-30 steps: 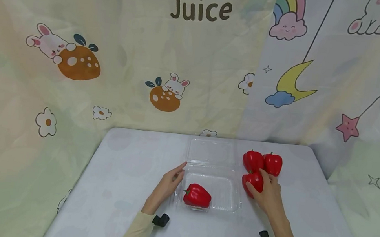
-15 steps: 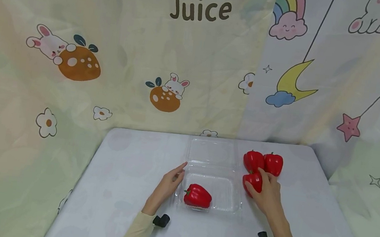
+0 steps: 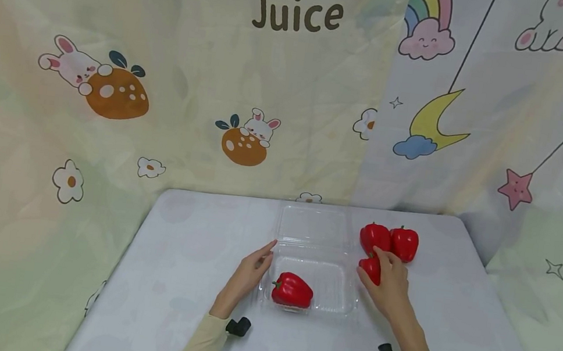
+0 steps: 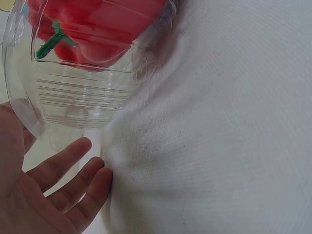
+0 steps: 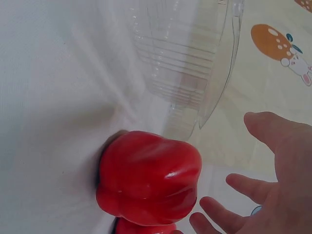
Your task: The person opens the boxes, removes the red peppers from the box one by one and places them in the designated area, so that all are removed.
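A red bell pepper (image 3: 293, 290) with a green stem lies on its side in the left front of a clear plastic clamshell container (image 3: 334, 284). My left hand (image 3: 247, 272) is at the container's left edge, its fingers loosely extended; the left wrist view shows them beside the clear wall. Over another red bell pepper (image 3: 370, 267), right of the container, is my right hand (image 3: 390, 284). In the right wrist view its thumb and fingers are spread next to that pepper (image 5: 148, 178), not closed round it. The hand hides part of it in the head view.
Two more red peppers stand behind the right hand, one on the left (image 3: 375, 237) and one on the right (image 3: 404, 243). The container's lid (image 3: 313, 225) is folded back away from me on the white table (image 3: 188, 246). A printed cloth (image 3: 190, 100) hangs behind.
My right hand has shifted slightly left and farther over the front pepper, covering more of it. The left hand, the container and the other peppers have stayed in place.
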Available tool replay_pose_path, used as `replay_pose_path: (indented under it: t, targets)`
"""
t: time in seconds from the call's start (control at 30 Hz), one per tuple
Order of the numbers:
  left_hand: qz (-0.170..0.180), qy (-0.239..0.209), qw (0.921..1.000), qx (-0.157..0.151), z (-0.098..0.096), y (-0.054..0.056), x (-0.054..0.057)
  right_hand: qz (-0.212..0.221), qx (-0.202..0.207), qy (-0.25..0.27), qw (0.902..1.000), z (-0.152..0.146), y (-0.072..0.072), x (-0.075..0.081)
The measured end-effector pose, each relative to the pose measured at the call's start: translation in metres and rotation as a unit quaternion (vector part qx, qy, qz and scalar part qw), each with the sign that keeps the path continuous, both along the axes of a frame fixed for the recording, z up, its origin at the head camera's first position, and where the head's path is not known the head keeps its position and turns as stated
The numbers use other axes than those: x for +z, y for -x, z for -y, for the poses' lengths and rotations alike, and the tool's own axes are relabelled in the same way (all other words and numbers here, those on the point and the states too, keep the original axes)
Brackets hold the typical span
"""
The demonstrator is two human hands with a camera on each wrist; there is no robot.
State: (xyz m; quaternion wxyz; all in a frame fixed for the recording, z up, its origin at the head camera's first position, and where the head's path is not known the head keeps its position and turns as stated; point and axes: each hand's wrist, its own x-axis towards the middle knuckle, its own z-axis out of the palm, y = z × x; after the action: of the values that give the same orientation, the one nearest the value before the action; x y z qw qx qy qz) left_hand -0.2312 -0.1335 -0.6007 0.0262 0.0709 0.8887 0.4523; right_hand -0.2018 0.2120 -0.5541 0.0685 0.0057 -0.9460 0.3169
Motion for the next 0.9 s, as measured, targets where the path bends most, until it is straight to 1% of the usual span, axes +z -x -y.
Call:
replay_pose_path:
  t: [0.3, 0.47, 0.57, 0.9]
  targets:
    - [-0.001, 0.003, 1.0000, 0.001, 0.000, 0.000, -0.001, -0.001, 0.013, 0.012, 0.9999, 0.007, 0.000, 0.002]
    - [-0.010, 0.002, 0.9999, -0.003, 0.000, 0.000, -0.002, -0.006, 0.023, 0.002, 0.9997, 0.015, -0.001, 0.003]
    - [-0.009, -0.002, 1.0000, -0.003, 0.001, -0.001, -0.001, -0.008, 0.028, -0.004, 0.9996, 0.021, -0.003, 0.006]
    - [-0.008, -0.004, 0.9999, -0.006, 0.001, 0.000, -0.002, -0.006, 0.045, 0.008, 0.9989, 0.036, -0.005, 0.009]
